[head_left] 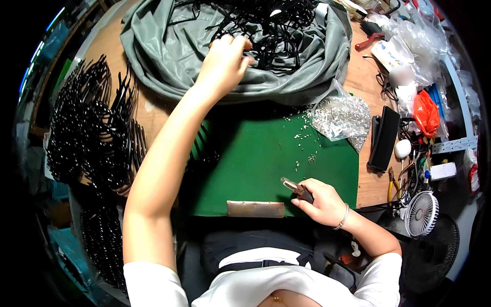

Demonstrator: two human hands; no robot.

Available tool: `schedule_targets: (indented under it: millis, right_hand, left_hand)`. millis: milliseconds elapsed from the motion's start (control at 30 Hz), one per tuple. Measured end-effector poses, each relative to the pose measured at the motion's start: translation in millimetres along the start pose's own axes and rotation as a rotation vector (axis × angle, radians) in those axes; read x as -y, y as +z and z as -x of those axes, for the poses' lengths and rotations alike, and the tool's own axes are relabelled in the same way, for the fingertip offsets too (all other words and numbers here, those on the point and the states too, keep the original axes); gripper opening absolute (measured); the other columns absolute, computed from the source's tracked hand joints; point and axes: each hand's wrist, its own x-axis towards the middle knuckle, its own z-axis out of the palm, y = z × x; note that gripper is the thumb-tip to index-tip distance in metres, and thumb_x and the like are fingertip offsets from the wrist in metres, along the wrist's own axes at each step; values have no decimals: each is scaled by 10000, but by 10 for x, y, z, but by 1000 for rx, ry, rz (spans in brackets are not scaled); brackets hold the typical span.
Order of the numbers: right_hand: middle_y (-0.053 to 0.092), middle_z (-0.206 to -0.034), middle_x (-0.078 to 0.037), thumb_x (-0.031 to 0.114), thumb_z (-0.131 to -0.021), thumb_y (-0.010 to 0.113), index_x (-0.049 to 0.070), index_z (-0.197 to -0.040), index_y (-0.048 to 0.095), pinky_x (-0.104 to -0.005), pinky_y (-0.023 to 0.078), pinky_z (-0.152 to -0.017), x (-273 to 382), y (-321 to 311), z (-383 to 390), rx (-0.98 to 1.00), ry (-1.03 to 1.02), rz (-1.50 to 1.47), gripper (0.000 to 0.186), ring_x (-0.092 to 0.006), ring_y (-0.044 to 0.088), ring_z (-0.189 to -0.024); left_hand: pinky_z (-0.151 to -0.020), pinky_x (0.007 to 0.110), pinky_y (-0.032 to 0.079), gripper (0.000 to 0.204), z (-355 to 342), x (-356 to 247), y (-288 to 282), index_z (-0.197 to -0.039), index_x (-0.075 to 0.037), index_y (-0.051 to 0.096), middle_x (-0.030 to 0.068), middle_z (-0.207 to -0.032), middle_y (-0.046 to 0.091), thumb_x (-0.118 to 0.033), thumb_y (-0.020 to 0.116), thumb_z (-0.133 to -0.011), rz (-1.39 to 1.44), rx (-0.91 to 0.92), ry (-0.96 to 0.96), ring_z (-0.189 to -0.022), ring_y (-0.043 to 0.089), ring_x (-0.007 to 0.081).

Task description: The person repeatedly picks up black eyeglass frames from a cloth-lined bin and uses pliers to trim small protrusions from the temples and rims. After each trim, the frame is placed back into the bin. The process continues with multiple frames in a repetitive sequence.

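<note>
My left hand [225,64] reaches far over a heap of glossy black cords [279,43] lying in a grey-green cloth [163,66]. Its fingers curl in toward the palm; what they hold, if anything, is hidden. At the right of a green mat [255,158], my right hand [322,202] grips a pair of pliers [294,187], their metal jaws pointing up and left. Small silvery metal pieces [302,136] lie scattered on the mat, beside a clear bag [340,117] full of them. A metal strip [255,209] sits along the mat's near edge.
Bundles of shiny black cords [92,138] hang over the table's left side. To the right are a black phone-shaped object [386,138], yellow-handled pliers [393,184], a white fan [422,214], a red plastic bag [425,112], cables and clear plastic bags [424,46].
</note>
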Motion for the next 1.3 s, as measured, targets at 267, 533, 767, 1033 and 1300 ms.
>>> schedule_targets:
  millis: [267, 533, 767, 1033, 1300]
  right_hand:
    - [527, -810, -126, 94, -676, 636, 29, -896, 526, -349, 433, -663, -24, -2, 201, -30, -38, 48, 254, -293, 531, -730]
    - [463, -1041, -136, 136, -678, 625, -30, -1072, 454, -339, 416, -710, 51, 65, 233, -105, -53, 494, 461, -271, 533, -820]
    - [516, -802, -133, 74, -691, 584, 28, -896, 514, -378, 445, -646, -106, -135, 201, -211, -17, 161, 222, -313, 538, -729]
    - [520, -761, -131, 103, -699, 598, 26, -796, 508, -393, 415, -662, -257, 162, -57, -303, 101, 333, 153, -302, 529, -746]
    - [535, -753, -128, 63, -716, 606, 6, -825, 521, -326, 436, -630, 75, -67, 48, -274, 134, -25, 149, -264, 553, -701]
  left_hand:
    - [-645, 284, 448, 172, 1, -434, -227, -864, -12, 541, 76, -736, 583, -180, 504, -847, 358, 95, -174, -707, 565, 164]
    - [-468, 258, 465, 230, 516, -1416, -1393, -990, -4, 381, 217, -785, 584, -217, 346, -909, 1381, 290, -797, -480, 548, 189]
    - [-598, 224, 477, 771, 1392, -1755, -1283, -1222, -25, 164, 251, -942, 555, 152, 606, -615, 1531, 114, -1028, -603, 578, 144]
    - [-669, 222, 467, 932, 1597, -1840, -897, -1316, -61, 16, 212, -1018, 522, 95, 646, -647, 1445, 40, -776, -698, 563, 107]
    - [-718, 283, 489, 938, 1528, -1909, -652, -1324, -79, -24, 222, -1130, 468, 116, 619, -670, 1372, 198, -537, -810, 588, 190]
